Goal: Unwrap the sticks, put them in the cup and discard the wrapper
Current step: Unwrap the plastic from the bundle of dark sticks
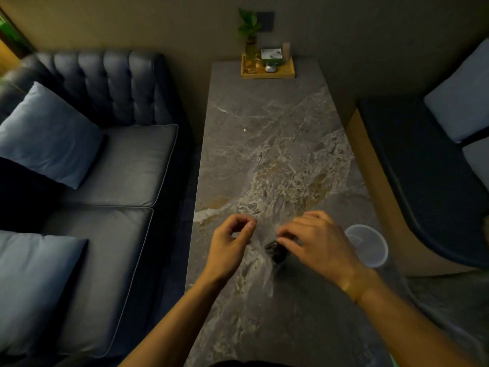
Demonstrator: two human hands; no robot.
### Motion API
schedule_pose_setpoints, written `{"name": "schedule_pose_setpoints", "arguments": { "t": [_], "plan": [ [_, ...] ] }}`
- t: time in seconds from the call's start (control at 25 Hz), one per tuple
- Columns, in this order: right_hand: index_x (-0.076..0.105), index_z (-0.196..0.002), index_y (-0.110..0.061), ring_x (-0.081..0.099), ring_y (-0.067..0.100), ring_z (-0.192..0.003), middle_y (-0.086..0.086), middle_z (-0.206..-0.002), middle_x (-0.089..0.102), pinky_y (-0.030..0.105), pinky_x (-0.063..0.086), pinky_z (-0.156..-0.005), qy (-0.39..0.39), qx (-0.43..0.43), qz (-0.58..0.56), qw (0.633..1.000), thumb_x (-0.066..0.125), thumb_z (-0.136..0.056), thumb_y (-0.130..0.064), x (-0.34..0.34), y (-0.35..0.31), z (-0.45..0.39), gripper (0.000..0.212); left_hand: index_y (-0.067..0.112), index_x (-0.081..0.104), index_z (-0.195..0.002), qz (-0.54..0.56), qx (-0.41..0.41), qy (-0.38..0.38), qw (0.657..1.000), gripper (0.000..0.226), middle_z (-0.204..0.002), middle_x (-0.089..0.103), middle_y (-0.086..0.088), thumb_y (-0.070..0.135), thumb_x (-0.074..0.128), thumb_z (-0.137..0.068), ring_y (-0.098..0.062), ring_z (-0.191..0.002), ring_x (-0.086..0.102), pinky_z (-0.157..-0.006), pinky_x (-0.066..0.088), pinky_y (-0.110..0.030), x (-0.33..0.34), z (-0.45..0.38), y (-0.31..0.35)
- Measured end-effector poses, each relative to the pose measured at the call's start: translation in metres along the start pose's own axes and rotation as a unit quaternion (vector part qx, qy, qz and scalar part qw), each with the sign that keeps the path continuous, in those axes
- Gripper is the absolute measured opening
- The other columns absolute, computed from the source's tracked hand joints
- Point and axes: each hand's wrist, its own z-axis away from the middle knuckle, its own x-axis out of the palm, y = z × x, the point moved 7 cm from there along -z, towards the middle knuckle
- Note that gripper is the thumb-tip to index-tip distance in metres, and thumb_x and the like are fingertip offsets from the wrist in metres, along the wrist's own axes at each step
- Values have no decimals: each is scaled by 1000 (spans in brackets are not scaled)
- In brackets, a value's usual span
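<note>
A clear plastic wrapper [260, 260] hangs between my two hands over the near part of the marble table [264, 128]. My left hand [230, 245] pinches the wrapper's left edge between thumb and forefinger. My right hand [315, 239] grips the wrapper's other side, its fingertips on the dark ends of a bundle of sticks [276, 251] inside it. Only the tips of the sticks show. A clear plastic cup [367, 246] stands upright on the table just right of my right hand, with nothing visible inside.
A dark leather sofa [105, 168] with blue cushions runs along the table's left side. A dark bench seat [423, 181] with a pale cushion lies to the right. At the table's far end sits a wooden tray [267, 72] holding a plant and small items.
</note>
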Motion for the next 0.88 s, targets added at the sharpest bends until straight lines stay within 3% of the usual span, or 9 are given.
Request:
{"name": "schedule_pose_setpoints", "arguments": {
  "t": [0.12,0.2,0.32,0.4,0.56,0.72,0.88],
  "plan": [
    [71,-77,-22,67,21,-72,-4,-74,74,34,51,-78,31,54,-17,998,75,-76,-27,-3,7,-8,7,43,62,-106,-3,-18,6,1000,15,-104,65,20,35,56,-94,-1,-97,62,-76,55,-17,-3,-3,-20],
    [71,-78,-22,67,20,-71,-3,-75,73,34,55,-68,40,102,-45,993,75,-77,-28,-3,14,-15,7,46,56,-113,-31,-62,-15,997,26,-109,62,19,28,54,-95,1,-100,59,-73,53,-14,-4,7,-53],
    [71,-82,-23,66,14,-70,-6,-78,74,39,56,-68,28,160,-98,982,73,-79,-30,2,22,-20,8,52,44,-116,-122,-169,-140,968,45,-114,51,21,25,62,-85,-4,-105,54,-80,51,-21,0,38,-114],
    [71,-81,-23,66,12,-68,-6,-75,73,40,57,-68,29,188,-125,974,74,-79,-30,3,27,-22,8,48,44,-120,-182,-191,-181,947,50,-110,49,22,29,68,-81,-8,-108,54,-89,52,-27,-3,49,-141],
    [71,-77,-22,67,11,-58,-2,-69,71,41,60,-66,32,259,-239,935,75,-79,-24,5,40,-15,5,28,54,-125,-185,-194,-127,955,42,-112,58,5,35,67,-85,-13,-98,61,-87,57,-38,-8,35,-156],
    [73,-81,-16,70,23,-63,11,-74,72,41,61,-65,49,296,-325,897,74,-80,-17,-5,52,-5,2,25,65,-92,-193,-148,-109,964,6,-91,69,1,29,60,-91,-15,-82,67,-77,58,-40,-5,15,-149],
    [71,-85,-2,68,15,-58,17,-75,71,24,58,-58,103,365,-347,858,73,-81,-7,-24,84,23,7,23,66,-88,-217,-64,-70,972,8,-90,67,3,23,59,-93,-13,-83,63,-75,54,-34,-17,6,-128]
  ]
}}
